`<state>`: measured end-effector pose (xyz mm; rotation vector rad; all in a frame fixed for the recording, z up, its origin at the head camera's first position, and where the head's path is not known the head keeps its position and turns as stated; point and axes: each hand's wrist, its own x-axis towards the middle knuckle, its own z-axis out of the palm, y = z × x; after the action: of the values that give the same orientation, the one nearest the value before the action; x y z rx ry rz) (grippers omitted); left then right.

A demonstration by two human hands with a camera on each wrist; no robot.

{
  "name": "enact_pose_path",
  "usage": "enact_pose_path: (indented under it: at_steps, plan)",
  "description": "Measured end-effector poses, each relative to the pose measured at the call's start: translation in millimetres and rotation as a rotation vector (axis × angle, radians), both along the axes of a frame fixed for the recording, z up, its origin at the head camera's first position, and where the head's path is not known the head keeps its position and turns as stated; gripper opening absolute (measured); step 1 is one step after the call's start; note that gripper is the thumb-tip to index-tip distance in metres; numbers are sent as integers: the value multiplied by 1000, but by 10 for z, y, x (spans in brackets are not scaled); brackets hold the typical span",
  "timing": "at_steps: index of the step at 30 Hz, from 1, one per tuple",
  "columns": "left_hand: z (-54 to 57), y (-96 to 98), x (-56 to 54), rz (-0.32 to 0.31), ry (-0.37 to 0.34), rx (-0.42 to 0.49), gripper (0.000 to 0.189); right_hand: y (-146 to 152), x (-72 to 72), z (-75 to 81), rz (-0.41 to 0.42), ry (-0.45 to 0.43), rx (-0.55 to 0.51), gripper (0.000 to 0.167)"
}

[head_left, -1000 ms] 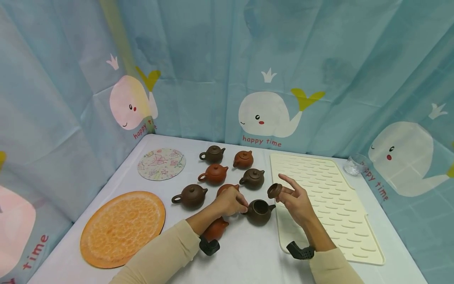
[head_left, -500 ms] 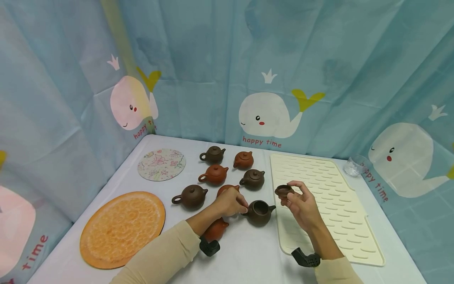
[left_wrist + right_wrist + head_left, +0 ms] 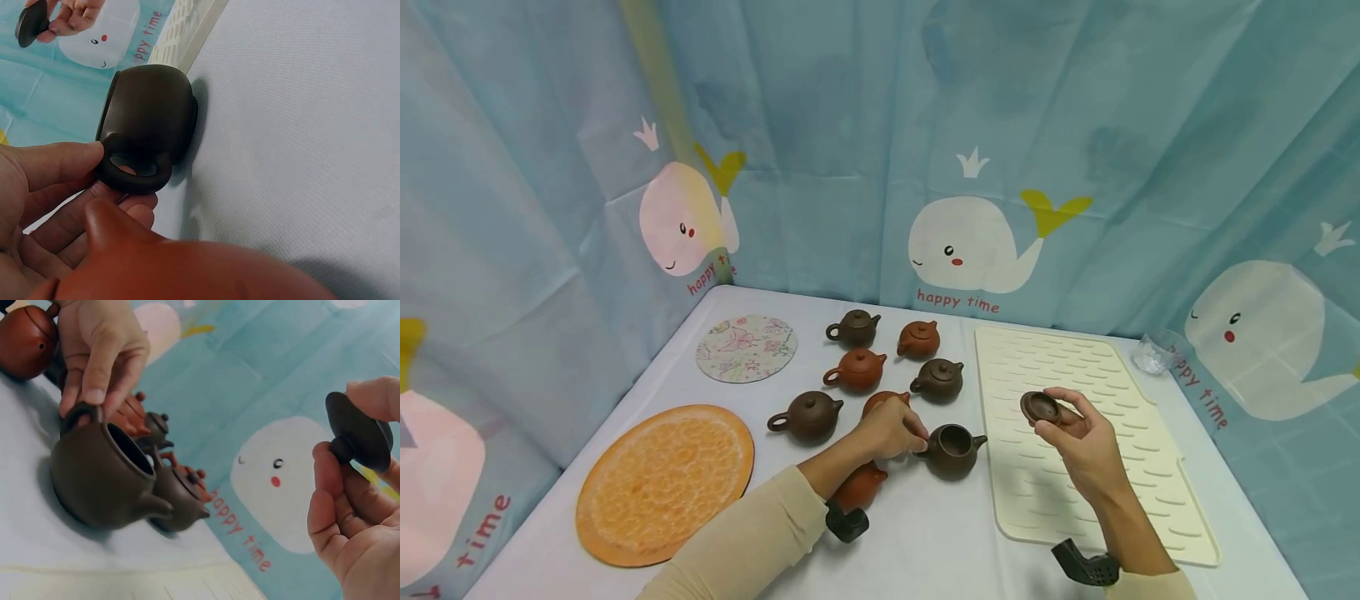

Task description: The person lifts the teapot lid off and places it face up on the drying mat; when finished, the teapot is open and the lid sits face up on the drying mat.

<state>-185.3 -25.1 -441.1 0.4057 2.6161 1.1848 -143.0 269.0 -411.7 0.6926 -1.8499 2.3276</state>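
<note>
Head view: open teapot (image 3: 952,462), dark brown and upright on the white counter (image 3: 925,550), taken as reference. Left hand (image 3: 891,429) just left of it, pinching its handle, which is mostly covered here; right hand (image 3: 1086,446) well to its right, holding a lid (image 3: 1041,407) above the cream mat (image 3: 1105,475), hollow side showing. Seven lidded teapots stand to its left and beyond it; one red teapot (image 3: 887,401) is partly hidden by the left hand, another red teapot (image 3: 862,487) by the sleeve (image 3: 760,517) and wrist mount (image 3: 847,522). Far beyond it to the right, a clear cup (image 3: 1153,354), contents hard to make out. Curtain (image 3: 820,125) reads "happy time", the copies at left broken by folds or cropped. Left wrist view: handle (image 3: 134,183) seen as a full loop, thumb above, fingers below; the open teapot's mouth does not show. A red spout and body are cut off by the lower edge; writing reduced to "ppy time". Right wrist view: the lid's knob (image 3: 341,450), unseen from the head, has fingertips against it; right hand cropped. Beyond the open teapot, other pots overlap; "happy time" legible.
</note>
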Motion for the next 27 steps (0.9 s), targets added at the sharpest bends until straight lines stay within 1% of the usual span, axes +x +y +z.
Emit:
enact_pose_path:
  at_steps: [6,13,19,25,27]
  plan:
    - [11,10,-5,-7,3,-6,10,191,76,8,-10,23,14,48]
    - [16,8,-2,-6,-8,1,11,389,187,10,-104,14,32,54]
    - [30,13,-7,-10,-8,-15,10,595,248,-61,-166,26,27,53]
    - [25,12,-8,-2,-13,-7,10,813,353,-123,-220,-24,-4,56]
    - [23,8,-6,2,-13,-9,11,884,389,-148,-251,-46,-6,57]
